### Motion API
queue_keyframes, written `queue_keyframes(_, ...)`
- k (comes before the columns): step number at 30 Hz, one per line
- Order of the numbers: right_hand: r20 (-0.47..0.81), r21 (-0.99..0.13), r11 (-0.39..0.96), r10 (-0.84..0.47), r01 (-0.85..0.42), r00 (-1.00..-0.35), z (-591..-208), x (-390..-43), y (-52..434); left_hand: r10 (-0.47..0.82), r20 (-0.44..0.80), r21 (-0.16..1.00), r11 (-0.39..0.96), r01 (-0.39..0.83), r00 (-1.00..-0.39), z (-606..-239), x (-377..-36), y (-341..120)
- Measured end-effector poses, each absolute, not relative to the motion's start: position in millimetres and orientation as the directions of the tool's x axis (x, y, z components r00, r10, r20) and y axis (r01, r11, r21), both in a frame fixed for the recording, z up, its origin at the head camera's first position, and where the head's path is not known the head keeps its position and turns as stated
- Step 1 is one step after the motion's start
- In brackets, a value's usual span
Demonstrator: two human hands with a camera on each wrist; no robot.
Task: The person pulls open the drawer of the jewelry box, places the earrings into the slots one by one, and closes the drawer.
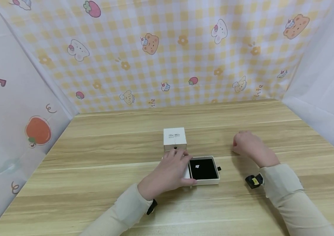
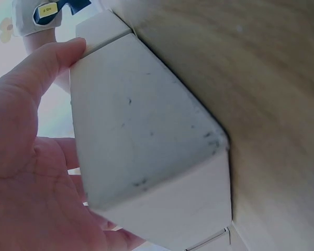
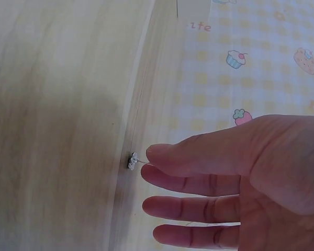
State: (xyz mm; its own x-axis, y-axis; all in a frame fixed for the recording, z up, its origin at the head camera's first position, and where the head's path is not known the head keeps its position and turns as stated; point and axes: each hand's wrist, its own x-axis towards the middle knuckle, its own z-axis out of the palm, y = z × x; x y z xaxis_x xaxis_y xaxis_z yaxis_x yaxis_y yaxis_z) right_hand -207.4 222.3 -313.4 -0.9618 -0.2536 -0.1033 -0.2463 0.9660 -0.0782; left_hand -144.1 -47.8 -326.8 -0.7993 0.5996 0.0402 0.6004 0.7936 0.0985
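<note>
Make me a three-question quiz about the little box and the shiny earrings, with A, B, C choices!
1. Where is the open drawer tray?
A. in front of the white box sleeve
B. on top of the sleeve
C. hanging on the wall

2. What colour is the tray's lining?
A. red
B. black
C. yellow

3. What is the right hand doing?
A. lying flat, holding nothing
B. covering the tray
C. pinching a stud earring

Answers: 1 A, the tray lies on the wooden table nearer the person than the sleeve. 2 B, a black pad holds one sparkly stud. 3 C, the right wrist view shows thumb and finger gripping the stud's thin post, while the left hand holds the tray's side.
</note>
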Motion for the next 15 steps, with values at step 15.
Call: queue_keyframes(15,-0.129,-0.109,0.967,-0.245,-0.232,-0.961,-314.0,-209.0,223.2,0.600,0.023,0.113,0.793,0.598,-0.800,-326.4,-145.1,-47.4)
